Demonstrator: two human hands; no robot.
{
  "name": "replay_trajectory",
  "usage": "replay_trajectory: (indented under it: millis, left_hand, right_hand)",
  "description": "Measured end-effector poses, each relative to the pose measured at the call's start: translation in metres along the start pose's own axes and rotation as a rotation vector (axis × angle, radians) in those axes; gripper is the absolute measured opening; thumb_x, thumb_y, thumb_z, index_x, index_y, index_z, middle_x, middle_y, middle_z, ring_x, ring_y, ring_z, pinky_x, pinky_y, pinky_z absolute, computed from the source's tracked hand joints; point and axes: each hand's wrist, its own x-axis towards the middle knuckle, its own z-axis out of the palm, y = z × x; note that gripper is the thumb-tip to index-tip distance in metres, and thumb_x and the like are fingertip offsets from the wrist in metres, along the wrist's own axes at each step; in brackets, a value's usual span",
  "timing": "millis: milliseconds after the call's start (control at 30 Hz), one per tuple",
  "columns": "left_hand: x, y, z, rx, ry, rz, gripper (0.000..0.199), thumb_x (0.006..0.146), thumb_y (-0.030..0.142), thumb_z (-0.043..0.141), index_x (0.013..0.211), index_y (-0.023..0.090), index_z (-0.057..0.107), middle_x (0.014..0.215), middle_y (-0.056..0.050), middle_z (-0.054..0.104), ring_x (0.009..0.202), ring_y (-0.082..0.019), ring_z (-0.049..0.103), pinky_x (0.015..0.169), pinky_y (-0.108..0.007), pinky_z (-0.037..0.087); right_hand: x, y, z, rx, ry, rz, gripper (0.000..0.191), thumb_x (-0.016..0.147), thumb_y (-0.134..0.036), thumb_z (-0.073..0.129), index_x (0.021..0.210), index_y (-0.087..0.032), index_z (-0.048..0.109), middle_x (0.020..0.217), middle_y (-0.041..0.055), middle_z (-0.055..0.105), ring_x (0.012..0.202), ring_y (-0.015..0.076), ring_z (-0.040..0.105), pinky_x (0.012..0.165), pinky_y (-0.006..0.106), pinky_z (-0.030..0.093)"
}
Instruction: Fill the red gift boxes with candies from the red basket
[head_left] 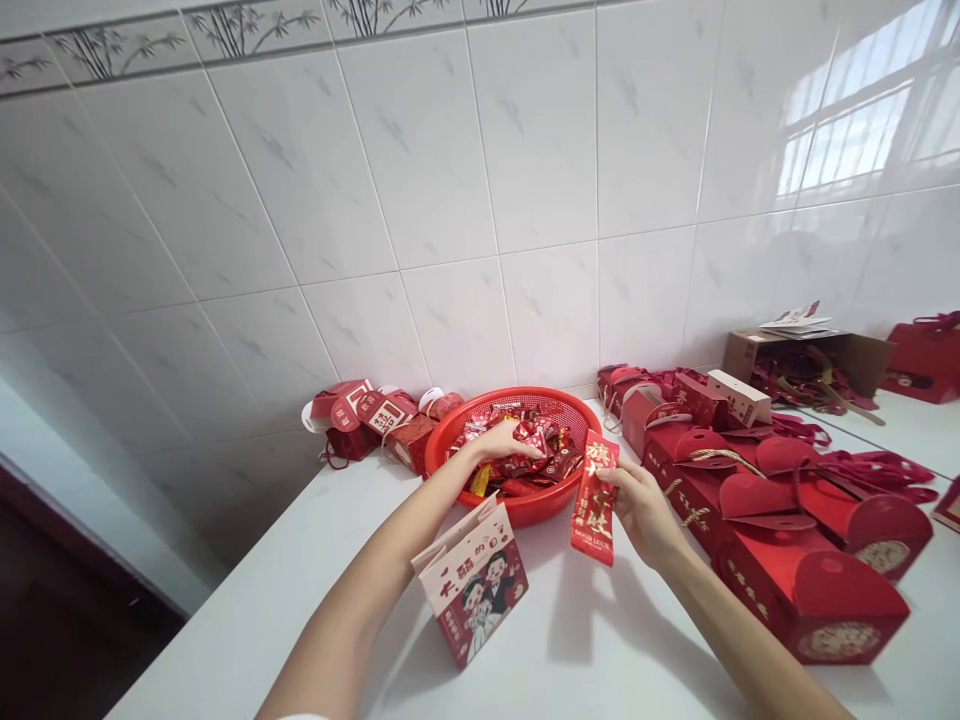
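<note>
My left hand (508, 440) reaches into a red plastic basket (450, 425) full of wrapped candies (517, 487). Its fingers are closed on a wrapped candy (534, 441) with a red and white wrapper. In my right hand (645, 505), a long red packet (594, 510) with gold lettering hangs upright just off the basket's right rim, pinched near its right edge. Beside my left forearm stands a small candy box (480, 590) printed with a cartoon wedding couple. Its top flaps point up.
Several red gift boxes (817, 590) with ribbons line the right side of the white table (300, 590). Smaller red boxes (375, 420) stand at the back left, by the tiled wall (540, 300). An open cardboard box (855, 362) holds ribbons at the back right.
</note>
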Motion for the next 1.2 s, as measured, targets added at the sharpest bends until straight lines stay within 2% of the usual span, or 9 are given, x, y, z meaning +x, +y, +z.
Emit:
replay_trajectory:
  millis: [200,333,500,567,667,800,933,1067,1200]
  left_hand:
    - [-0.004,0.011,0.0,-0.005,0.031,-0.004,0.039,0.057,0.039,0.082,0.082,0.016,0.062,0.088,-0.004,0.068,0.089,-0.026,0.062,0.076,-0.034,0.049]
    - [-0.019,0.033,-0.007,-0.203,0.099,0.027,0.036,0.066,0.042,0.076,0.088,0.016,0.063,0.091,-0.004,0.07,0.089,-0.023,0.063,0.08,-0.034,0.049]
    - [-0.057,0.076,-0.018,-0.496,0.004,-0.016,0.031,0.075,0.037,0.068,0.096,0.014,0.068,0.08,-0.003,0.069,0.076,-0.018,0.062,0.07,-0.03,0.049]
    - [-0.079,0.095,-0.025,-0.488,-0.015,-0.007,0.031,0.076,0.032,0.066,0.1,0.013,0.07,0.081,-0.004,0.07,0.075,-0.017,0.062,0.069,-0.029,0.049]
    - [-0.118,0.117,-0.038,-0.382,-0.074,0.074,0.036,0.072,0.024,0.07,0.108,0.016,0.07,0.095,-0.005,0.072,0.086,-0.018,0.064,0.08,-0.032,0.051]
    - [-0.171,0.127,-0.046,-0.225,-0.099,0.078,0.039,0.078,0.028,0.071,0.116,0.023,0.069,0.11,-0.004,0.07,0.095,-0.019,0.065,0.082,-0.032,0.053]
    - [-0.209,0.118,-0.036,-0.019,0.008,0.091,0.032,0.084,0.033,0.068,0.113,0.023,0.069,0.112,-0.004,0.071,0.098,-0.021,0.066,0.087,-0.034,0.053]
    - [-0.226,0.107,-0.022,0.166,0.129,0.091,0.025,0.088,0.032,0.062,0.111,0.024,0.069,0.112,-0.004,0.073,0.101,-0.023,0.066,0.091,-0.034,0.05]
    - [-0.231,0.1,-0.015,0.236,0.173,0.071,0.027,0.09,0.033,0.059,0.114,0.025,0.068,0.105,-0.002,0.075,0.089,-0.021,0.068,0.082,-0.03,0.051]
  right_hand:
    - [0.001,0.0,-0.001,0.002,0.006,0.002,0.024,0.061,-0.037,0.08,0.072,-0.02,0.068,0.075,0.003,0.071,0.064,0.0178,0.061,0.06,0.029,0.049]
    - [0.001,0.0,-0.001,0.03,0.016,0.02,0.026,0.06,-0.036,0.082,0.074,-0.02,0.067,0.078,0.0031,0.072,0.068,0.0178,0.062,0.064,0.029,0.05]
    - [-0.001,0.001,0.003,0.061,-0.019,0.057,0.031,0.058,-0.037,0.085,0.074,-0.02,0.065,0.079,0.0044,0.073,0.071,0.02,0.065,0.068,0.032,0.052]
    - [-0.002,0.002,0.004,0.018,-0.085,0.077,0.034,0.059,-0.041,0.085,0.078,-0.019,0.068,0.079,0.005,0.073,0.069,0.0204,0.065,0.067,0.032,0.051]
    - [-0.006,0.001,0.005,-0.086,-0.208,0.066,0.038,0.065,-0.048,0.084,0.085,-0.019,0.071,0.076,0.0046,0.072,0.069,0.0206,0.065,0.064,0.031,0.05]
    - [-0.017,-0.004,0.015,-0.35,-0.439,-0.124,0.028,0.08,-0.048,0.073,0.085,-0.02,0.073,0.08,0.0044,0.074,0.072,0.0206,0.066,0.068,0.032,0.053]
    - [-0.028,-0.008,0.034,-0.619,-0.724,-0.397,0.025,0.092,-0.034,0.061,0.111,-0.024,0.074,0.119,0.0084,0.072,0.104,0.0256,0.068,0.092,0.039,0.053]
    - [-0.026,-0.002,0.05,-0.843,-0.881,-0.601,0.032,0.093,-0.023,0.057,0.122,-0.023,0.069,0.144,0.0115,0.058,0.126,0.0282,0.059,0.106,0.045,0.046]
    - [-0.02,0.006,0.057,-0.98,-0.92,-0.674,0.034,0.091,-0.018,0.054,0.122,-0.021,0.067,0.136,0.0115,0.064,0.118,0.0268,0.063,0.101,0.043,0.05]
